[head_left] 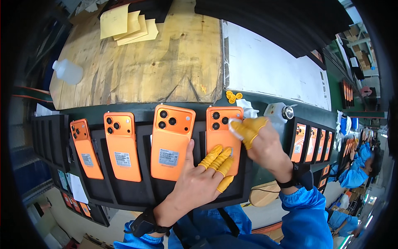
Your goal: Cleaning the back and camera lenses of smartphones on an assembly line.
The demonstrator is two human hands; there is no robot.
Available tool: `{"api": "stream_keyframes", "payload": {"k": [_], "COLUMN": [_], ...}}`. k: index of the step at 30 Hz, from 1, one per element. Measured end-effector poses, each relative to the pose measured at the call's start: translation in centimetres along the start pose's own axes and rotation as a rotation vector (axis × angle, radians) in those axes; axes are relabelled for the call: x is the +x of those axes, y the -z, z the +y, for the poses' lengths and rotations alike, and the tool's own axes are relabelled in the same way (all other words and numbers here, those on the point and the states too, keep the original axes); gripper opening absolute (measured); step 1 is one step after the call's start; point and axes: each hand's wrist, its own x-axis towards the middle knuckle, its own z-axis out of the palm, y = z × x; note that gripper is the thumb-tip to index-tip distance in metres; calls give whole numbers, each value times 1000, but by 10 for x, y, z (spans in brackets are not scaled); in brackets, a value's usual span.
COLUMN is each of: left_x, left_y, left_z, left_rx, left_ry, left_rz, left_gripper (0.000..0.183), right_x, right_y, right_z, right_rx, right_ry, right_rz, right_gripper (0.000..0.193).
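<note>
My right hand (261, 139), in yellow finger cots, pinches a white wipe (235, 129) against the camera end of the rightmost orange phone (213, 139). Across the lower part of that phone lies my left hand (199, 178), its fingers spread and also in yellow cots. The left thumb reaches up beside the lower right edge of the adjacent orange phone (172, 143). Further left, an orange phone (123, 145) and another orange phone (86, 147) lie back up. All sit in a black slotted tray (145, 193), each with cameras at the top and a silver label.
A clear bottle with a metal top (278, 113), a crumpled white wipe (247, 108) and loose yellow finger cots (232, 97) lie beyond my right hand. Another black tray of phones (309, 143) stands right. A white bottle (68, 71) and yellow paper sheets (128, 27) are further back.
</note>
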Motion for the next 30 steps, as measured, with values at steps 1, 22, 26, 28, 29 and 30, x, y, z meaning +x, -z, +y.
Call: {"api": "stream_keyframes", "payload": {"k": [1,22,26,28,29,30], "left_x": [1,-24,-37,-43,-46,-48], "left_y": [-1,75,68,63,60,60], "left_z": [1,-15,-29,-31,-33,-34], "left_rx": [-6,50,130,171,156,140], "left_ry": [-5,158,135,106,109,114], "left_rz": [-25,-212,-228,-213,-152,-131], "left_gripper": [29,47,47,45,44,44], "right_x": [3,-16,44,77,89,94], "right_y": [0,27,15,-2,-13,-22], "right_z": [2,7,-23,-37,-42,-45], "right_rx": [-4,10,103,141,175,115], "right_ry": [3,-302,-237,-224,-226,-281], "right_rz": [-8,233,181,117,66,-50], "right_gripper": [51,31,28,26,24,18]}}
